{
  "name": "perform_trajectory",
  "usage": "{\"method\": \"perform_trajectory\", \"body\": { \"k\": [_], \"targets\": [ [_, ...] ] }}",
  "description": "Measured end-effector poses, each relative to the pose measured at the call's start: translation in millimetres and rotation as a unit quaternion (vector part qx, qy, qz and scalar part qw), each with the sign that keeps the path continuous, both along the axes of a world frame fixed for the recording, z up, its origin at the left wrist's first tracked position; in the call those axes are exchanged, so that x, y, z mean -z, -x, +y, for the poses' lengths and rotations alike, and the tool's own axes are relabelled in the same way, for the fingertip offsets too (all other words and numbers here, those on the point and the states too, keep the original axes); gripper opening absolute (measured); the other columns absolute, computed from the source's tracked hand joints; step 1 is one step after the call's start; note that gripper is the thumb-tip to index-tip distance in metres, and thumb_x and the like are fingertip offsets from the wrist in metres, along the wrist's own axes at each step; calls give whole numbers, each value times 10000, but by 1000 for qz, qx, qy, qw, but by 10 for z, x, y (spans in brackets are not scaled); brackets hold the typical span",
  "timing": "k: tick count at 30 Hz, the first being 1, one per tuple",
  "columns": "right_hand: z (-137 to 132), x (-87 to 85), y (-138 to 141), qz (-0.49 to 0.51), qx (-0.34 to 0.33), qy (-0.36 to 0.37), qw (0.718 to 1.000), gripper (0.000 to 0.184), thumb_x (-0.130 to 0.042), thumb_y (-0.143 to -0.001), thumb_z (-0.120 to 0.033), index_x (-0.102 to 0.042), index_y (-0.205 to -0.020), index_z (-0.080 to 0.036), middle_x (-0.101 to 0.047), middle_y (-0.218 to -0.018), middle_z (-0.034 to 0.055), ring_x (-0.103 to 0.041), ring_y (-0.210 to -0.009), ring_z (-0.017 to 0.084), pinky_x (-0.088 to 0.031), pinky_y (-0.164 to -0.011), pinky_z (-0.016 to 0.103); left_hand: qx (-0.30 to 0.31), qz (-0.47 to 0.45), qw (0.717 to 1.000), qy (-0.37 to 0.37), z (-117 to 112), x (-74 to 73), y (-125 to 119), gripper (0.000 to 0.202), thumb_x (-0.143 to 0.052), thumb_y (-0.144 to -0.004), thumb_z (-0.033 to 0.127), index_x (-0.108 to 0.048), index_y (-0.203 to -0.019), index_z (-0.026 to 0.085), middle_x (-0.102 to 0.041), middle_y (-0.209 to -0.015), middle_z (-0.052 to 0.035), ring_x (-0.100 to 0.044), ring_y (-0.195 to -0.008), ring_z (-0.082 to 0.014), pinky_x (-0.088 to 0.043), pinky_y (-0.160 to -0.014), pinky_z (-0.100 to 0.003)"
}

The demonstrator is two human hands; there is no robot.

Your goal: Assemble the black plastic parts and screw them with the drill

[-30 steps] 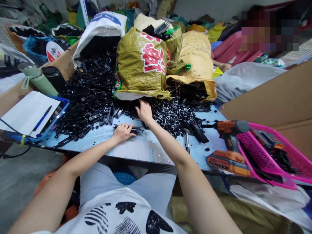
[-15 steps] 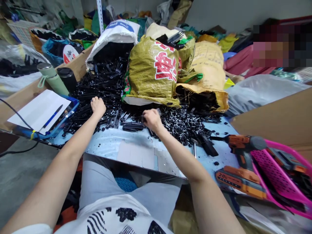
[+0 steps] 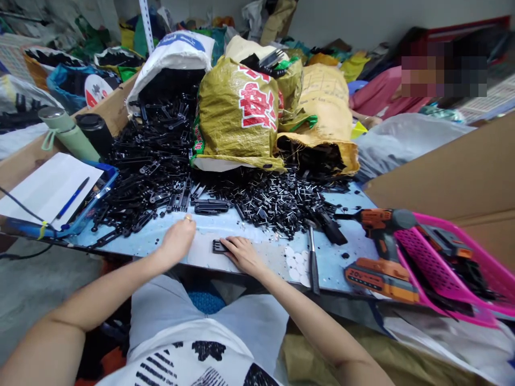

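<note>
My right hand [image 3: 242, 256] is low over the near edge of the table, its fingers closed on a small black slotted plastic part [image 3: 218, 246] that lies against a pale flat plate [image 3: 201, 247]. To its left, my left hand [image 3: 179, 239] is closed like a fist above the blue table top; whatever its fingers hold is hidden. Behind both hands sits a pair of long black plastic pieces [image 3: 212, 206]. A heap of black plastic parts [image 3: 148, 161] spreads at the left, and a pile of small black pieces with metal pins [image 3: 273, 201] is at the right.
A hammer [image 3: 313, 262] and white discs [image 3: 296, 264] lie right of my right hand. Further right are an orange drill [image 3: 380, 246] and a pink basket [image 3: 446, 268]. Bulging sacks [image 3: 235, 112] stand behind. A bottle [image 3: 68, 134] and paper [image 3: 48, 187] are left. Another person's pink sleeve [image 3: 378, 94] shows.
Both hands have come back from the piles toward the table's near edge. The black slotted part now shows at my right fingers. The view has shifted slightly right.
</note>
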State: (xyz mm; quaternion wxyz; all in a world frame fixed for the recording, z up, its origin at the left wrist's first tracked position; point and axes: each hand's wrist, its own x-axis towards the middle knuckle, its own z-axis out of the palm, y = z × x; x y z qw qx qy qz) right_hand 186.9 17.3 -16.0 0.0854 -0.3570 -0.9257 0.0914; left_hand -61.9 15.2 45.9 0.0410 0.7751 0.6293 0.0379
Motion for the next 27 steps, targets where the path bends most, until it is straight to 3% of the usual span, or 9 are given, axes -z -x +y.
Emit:
{"method": "perform_trajectory", "body": {
  "k": [4,7,12,16,19,23,27],
  "targets": [
    [0,-13,81,-4,26,0,1000,430,-419,-942,-370,-446,-1349,-233,-569,-1150,117,-515,-1017,233,-440,-855,391,97,15,995,34,-161,199,-299,177,-466,-818,41,-618,-882,105,-602,-955,-151,-585,-889,-247,-473,-730,-346],
    [-6,-32,80,-11,55,6,998,439,-421,-940,-387,-441,-1351,-234,-569,-1130,107,-507,-1018,229,-430,-860,379,122,23,992,2,-139,287,-229,139,-563,-835,220,-632,-892,115,-596,-1035,-170,-528,-1024,-300,-446,-799,-403],
    [0,1,33,-9,102,15,995,499,-443,-925,-422,-411,-1373,-206,-555,-1141,113,-489,-1029,243,-408,-874,381,31,13,999,-40,-394,390,-73,425,-523,-851,443,-588,-1087,96,-544,-1169,-216,-479,-1076,-340,-413,-823,-444],
    [-1,57,75,2,121,15,993,516,-428,-926,-444,-390,-1389,-220,-553,-1112,120,-492,-1006,250,-406,-842,377,-77,30,996,-24,-608,427,-161,492,-467,-850,525,-597,-990,72,-594,-965,-209,-525,-935,-335,-440,-736,-425],
    [-8,63,109,2,123,18,992,509,-410,-929,-456,-404,-1379,-219,-554,-1106,122,-492,-1004,252,-402,-835,371,-113,45,993,11,-582,437,-197,409,-468,-858,475,-596,-897,88,-611,-835,-184,-559,-852,-322,-455,-679,-402],
    [-4,34,134,-8,139,23,990,485,-406,-932,-453,-444,-1352,-213,-558,-1101,123,-496,-1020,254,-403,-855,371,-28,-2,1000,6,-353,464,-172,163,-486,-866,240,-573,-914,111,-632,-888,-157,-587,-894,-283,-463,-760,-380],
    [36,-9,133,106,170,71,977,478,-397,-933,-457,-452,-1344,-219,-567,-1099,117,-520,-1048,249,-423,-904,388,44,-167,985,6,-184,480,-196,230,-529,-869,242,-524,-1078,147,-640,-1012,-114,-606,-938,-234,-477,-801,-338]
  ]
}}
